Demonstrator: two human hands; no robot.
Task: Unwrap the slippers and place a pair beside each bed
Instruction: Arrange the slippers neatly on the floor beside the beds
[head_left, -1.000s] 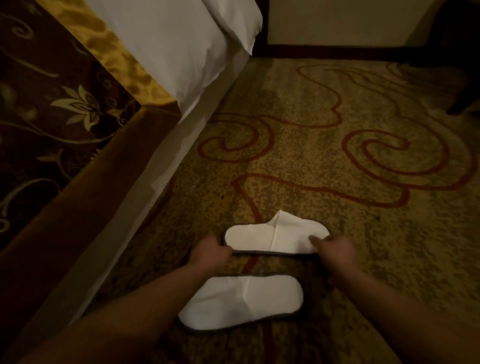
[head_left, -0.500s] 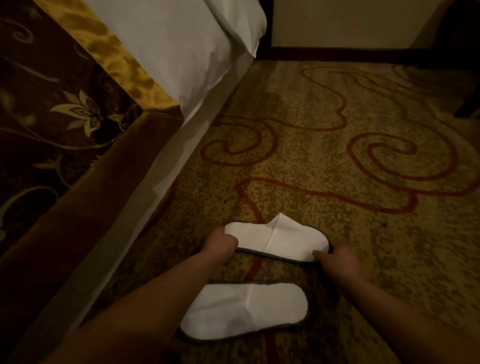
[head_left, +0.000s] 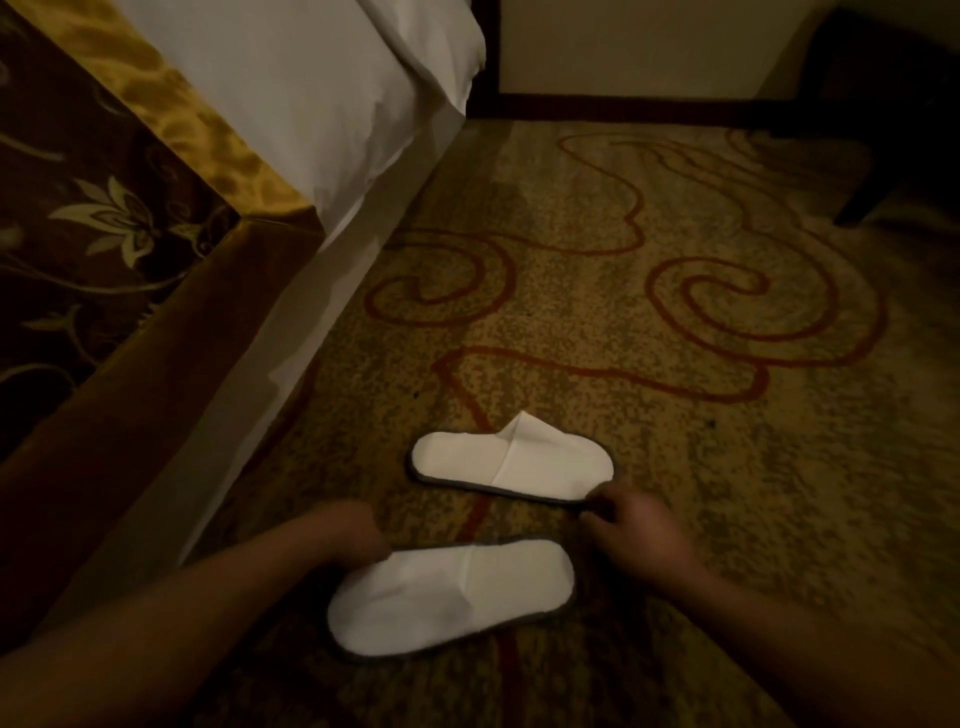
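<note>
Two white flat slippers lie side by side on the carpet next to the bed. The far slipper has its upper creased and slightly raised. The near slipper lies flat, closer to me. My left hand is at the near slipper's back edge, with its fingers curled onto the rim; the view there is blurred. My right hand sits just right of both slippers. Its loosely curled fingertips are at the toe rim of the far slipper.
The bed's white sheet and brown floral runner fill the left side. Patterned carpet stretches ahead to a wall with a dark skirting board. A dark piece of furniture stands at the far right.
My left hand left the heel of the far slipper and moved back to the near slipper. My right hand eased its pinch on the far slipper's toe and drew back slightly.
</note>
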